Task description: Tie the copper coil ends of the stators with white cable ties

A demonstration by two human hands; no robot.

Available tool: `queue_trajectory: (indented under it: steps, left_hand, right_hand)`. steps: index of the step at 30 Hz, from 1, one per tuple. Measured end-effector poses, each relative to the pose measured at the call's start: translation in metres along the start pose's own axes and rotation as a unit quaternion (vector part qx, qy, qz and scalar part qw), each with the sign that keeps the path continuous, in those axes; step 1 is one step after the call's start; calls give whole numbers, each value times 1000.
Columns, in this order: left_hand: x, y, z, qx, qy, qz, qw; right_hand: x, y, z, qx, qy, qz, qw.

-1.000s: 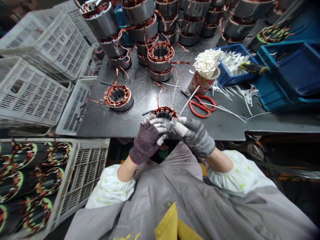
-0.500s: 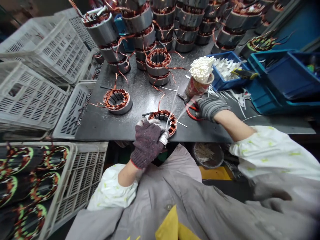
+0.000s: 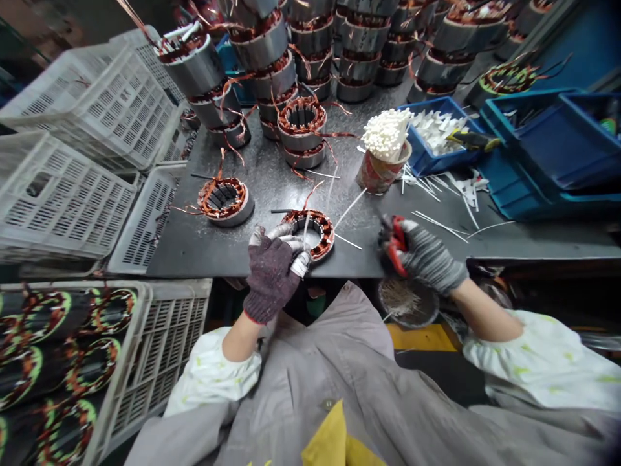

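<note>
At the bench's front edge, a motor stator point(image 3: 328, 241) with copper windings lies flat. My left hand point(image 3: 272, 275), in a dark purple glove with white fingertips, is closed on its left and front rim. Thin white ties point(image 3: 350, 207) stick out of the windings to the right, and one rises near my left thumb. My right hand point(image 3: 433, 257), in a grey striped glove, grips red-handled scissors point(image 3: 398, 244) to the right of the stator. The scissor blades are blurred. A cup point(image 3: 376, 173) full of white ties stands beyond the scissors.
Another stator point(image 3: 229, 200) lies to the left, with stacked stators point(image 3: 303, 133) behind. Blue bins point(image 3: 528, 184) and loose white strips point(image 3: 439, 223) are at right. White crates point(image 3: 82, 194) line the left. A bowl of scraps point(image 3: 410, 304) sits below the bench edge.
My right hand has moved down and to the right with the scissors, away from the ties and cup. My left hand stays at the stator; the ties have shifted.
</note>
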State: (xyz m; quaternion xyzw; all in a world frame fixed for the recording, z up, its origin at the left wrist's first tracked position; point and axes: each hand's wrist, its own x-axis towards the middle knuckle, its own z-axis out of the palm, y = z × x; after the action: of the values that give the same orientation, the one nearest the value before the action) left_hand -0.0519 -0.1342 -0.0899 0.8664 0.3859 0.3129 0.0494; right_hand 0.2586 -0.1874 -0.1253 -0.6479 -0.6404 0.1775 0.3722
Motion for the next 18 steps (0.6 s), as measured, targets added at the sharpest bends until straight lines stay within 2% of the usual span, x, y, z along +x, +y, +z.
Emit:
queue_trajectory:
  steps: [4, 9, 13, 18]
  left_hand:
    - [1, -4, 0, 3, 3, 8, 1000]
    - [-2, -3, 1, 8, 6, -4, 1000]
    - [-2, -2, 3, -4, 6, -5, 1000]
    - [-2, -2, 4, -8, 17, -9, 1000]
  right_hand:
    - [-1, -24, 24, -148, -32, -65, 986]
    - [14, -38, 40, -190, -79, -89, 975]
    - [18, -37, 31, -190, -122, -88, 970]
    - [13, -34, 9, -202, -205, -25, 957]
